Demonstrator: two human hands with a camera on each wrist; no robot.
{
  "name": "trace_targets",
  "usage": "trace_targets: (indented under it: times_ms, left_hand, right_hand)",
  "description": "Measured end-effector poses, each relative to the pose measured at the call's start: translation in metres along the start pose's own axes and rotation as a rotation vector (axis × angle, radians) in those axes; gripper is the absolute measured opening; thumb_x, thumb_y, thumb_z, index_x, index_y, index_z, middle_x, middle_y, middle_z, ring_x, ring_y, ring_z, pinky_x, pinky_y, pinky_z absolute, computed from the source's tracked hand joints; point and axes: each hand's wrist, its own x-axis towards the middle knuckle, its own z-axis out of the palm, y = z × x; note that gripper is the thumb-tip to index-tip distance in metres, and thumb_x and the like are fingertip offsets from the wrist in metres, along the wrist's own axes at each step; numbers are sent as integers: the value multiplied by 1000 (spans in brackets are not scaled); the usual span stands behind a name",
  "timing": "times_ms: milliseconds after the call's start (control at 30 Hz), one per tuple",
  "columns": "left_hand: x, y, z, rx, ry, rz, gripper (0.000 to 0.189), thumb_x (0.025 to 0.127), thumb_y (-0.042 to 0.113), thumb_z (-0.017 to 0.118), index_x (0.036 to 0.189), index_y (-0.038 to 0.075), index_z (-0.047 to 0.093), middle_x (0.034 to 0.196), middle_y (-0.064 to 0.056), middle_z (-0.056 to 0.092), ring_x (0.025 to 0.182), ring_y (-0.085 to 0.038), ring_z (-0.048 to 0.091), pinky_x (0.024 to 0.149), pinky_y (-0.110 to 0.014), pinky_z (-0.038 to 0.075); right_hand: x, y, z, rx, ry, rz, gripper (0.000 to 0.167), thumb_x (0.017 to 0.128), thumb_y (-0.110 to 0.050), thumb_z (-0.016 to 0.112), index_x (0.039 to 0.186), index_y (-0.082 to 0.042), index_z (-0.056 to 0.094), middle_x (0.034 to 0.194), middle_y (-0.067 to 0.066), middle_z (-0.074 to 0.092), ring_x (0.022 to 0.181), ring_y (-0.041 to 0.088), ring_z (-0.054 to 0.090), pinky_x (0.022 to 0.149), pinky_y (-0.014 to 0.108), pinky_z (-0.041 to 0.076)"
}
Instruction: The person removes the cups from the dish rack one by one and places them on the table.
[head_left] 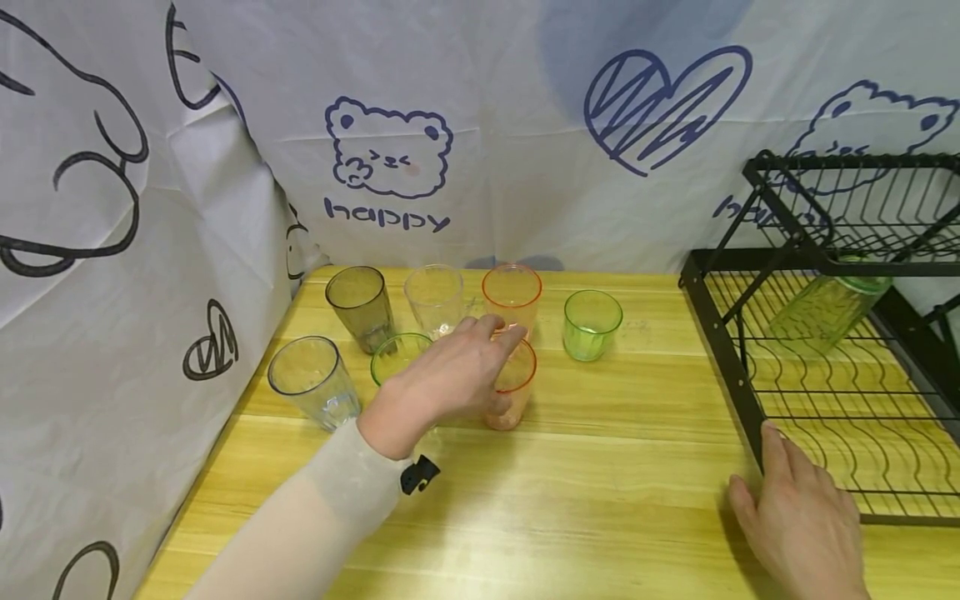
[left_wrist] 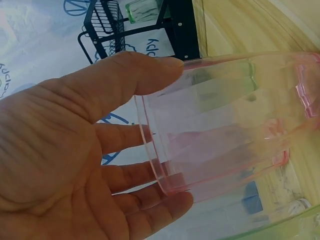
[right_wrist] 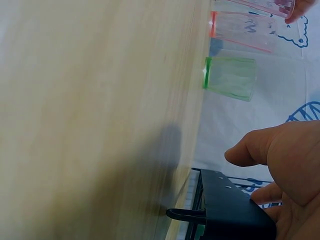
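Note:
Reaching over the cups, my left hand [head_left: 450, 371] has its thumb and fingers around the rim of the front pink cup [head_left: 516, 407]. That cup is upright on the table, see-through, with thumb and fingers on opposite sides in the left wrist view. Directly behind it stands a second pink cup [head_left: 512, 287]. A green-rimmed cup [head_left: 396, 354] is partly hidden by my left hand. At the right, my right hand [head_left: 806, 517] rests its fingers on the black dish rack's near-left edge [head_left: 738, 379], thumb apart.
A short green cup [head_left: 592, 329] stands right of the pink ones. Leftward are a clear cup [head_left: 435, 292], a smoky brown cup [head_left: 360, 308] and a blue-rimmed cup [head_left: 318, 387]. Another green cup [head_left: 825, 308] leans inside the two-tier rack. Printed white cloth [head_left: 510, 192] hangs behind the table.

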Motion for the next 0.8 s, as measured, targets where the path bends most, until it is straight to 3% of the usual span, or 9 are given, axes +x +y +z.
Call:
trace_targets:
  times_ms: [200, 800]
  left_hand:
    - [1, 1, -3, -5, -35, -10, 95, 84, 31, 88, 163, 15, 40, 158, -14, 48, 137, -35, 53, 114, -49, 49]
    - [3, 1, -2, 20, -40, -23, 92, 88, 36, 87, 163, 14, 41, 156, -14, 51, 135, -34, 55, 113, -48, 50]
  right_hand:
    - [0, 0, 0, -3, 1, 3, 85, 100, -29, 66, 165, 3, 22, 146, 44, 44, 117, 67, 49, 91, 81, 38]
    - [0, -1, 0, -5, -1, 2, 86, 100, -30, 66, 165, 2, 21, 145, 44, 45, 116, 67, 49, 90, 81, 39]
